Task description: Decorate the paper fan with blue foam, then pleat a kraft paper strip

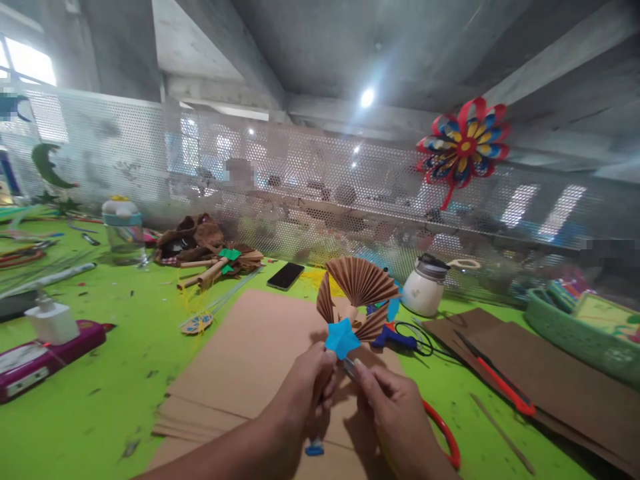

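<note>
A brown pleated paper fan piece [361,283] stands up above the kraft paper, with a blue paper star [343,338] at its lower front. My left hand [313,380] is closed at the star's lower left, pinching the piece below it. Closed on a small metallic tool [349,367], my right hand [393,407] holds its tip just under the star. What lies inside the left fist is hidden. Stacked kraft sheets [240,360] lie beneath both hands. A small blue-and-white bit [315,449] rests on the sheets near the front.
Right: blue glue gun [397,339], red-handled scissors [443,433], red knife [505,387], dark brown sheets [565,387], green basket [580,333]. Behind: white jug [424,290], phone [285,275], brown paper bundle [215,270]. Left: glass jar [125,237], purple power strip [55,357] with charger. A perforated screen stands behind.
</note>
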Motion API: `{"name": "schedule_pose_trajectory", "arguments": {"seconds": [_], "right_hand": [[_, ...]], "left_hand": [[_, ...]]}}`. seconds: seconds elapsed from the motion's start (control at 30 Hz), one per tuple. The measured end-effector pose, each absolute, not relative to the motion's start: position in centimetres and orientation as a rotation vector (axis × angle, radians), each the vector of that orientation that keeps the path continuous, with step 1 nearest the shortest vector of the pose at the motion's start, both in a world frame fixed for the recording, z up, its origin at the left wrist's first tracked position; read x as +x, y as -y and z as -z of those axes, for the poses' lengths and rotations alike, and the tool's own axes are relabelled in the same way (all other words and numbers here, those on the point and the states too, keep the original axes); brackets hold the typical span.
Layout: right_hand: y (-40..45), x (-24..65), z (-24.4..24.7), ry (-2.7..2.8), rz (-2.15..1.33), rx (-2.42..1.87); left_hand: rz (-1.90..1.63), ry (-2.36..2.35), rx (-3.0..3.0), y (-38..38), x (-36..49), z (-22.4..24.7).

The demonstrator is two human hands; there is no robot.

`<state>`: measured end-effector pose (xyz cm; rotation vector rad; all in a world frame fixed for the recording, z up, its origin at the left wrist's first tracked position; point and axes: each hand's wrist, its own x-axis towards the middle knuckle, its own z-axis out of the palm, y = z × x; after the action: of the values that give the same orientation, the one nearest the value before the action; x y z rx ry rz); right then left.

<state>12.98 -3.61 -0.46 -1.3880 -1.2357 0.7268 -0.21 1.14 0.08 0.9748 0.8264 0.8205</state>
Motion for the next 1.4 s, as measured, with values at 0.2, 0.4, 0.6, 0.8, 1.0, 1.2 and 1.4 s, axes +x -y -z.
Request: {"name": "schedule_pose_trajectory", "arguments": {"seconds": [0.2,0.4,0.6,0.8,1.0,1.2,1.4], "right_hand": [[3.5,13.6,0.8,1.308,-0.687,-1.397],[3.3,14.0,0.9,1.355,-0.684,-1.391],[3.5,13.9,0.1,1.394,-0.592,-1.394],[3.6,14.1,0.4,1.558,-0.493,-1.387],[3.5,14.3,0.6,1.669,-0.387,-1.360],[3.4,14.5,1.0,1.668,-0.356,-1.390],[3.1,15.3,1.1,1.707,-0.391,-1.466]], "left_hand": [[-0.953,-0.771,1.087,-1.9,-0.2,0.3],[-0.973,-0.678,1.103,-2.8,-0.5,-0.3],[-1.023,-0.623,1.038,-4.1,-0.7,-0.5],[-1.045,-0.637,0.930,-4.7,-1.3,-0.9],[-1.082,-0.690,0.957,-4.7,-2.0,-2.4],[-1.112,-0.816,1.035,-5.0,-2.0,-2.1],[-1.146,-0.901,1.104,-6.5,-2.6,-1.9]]}}
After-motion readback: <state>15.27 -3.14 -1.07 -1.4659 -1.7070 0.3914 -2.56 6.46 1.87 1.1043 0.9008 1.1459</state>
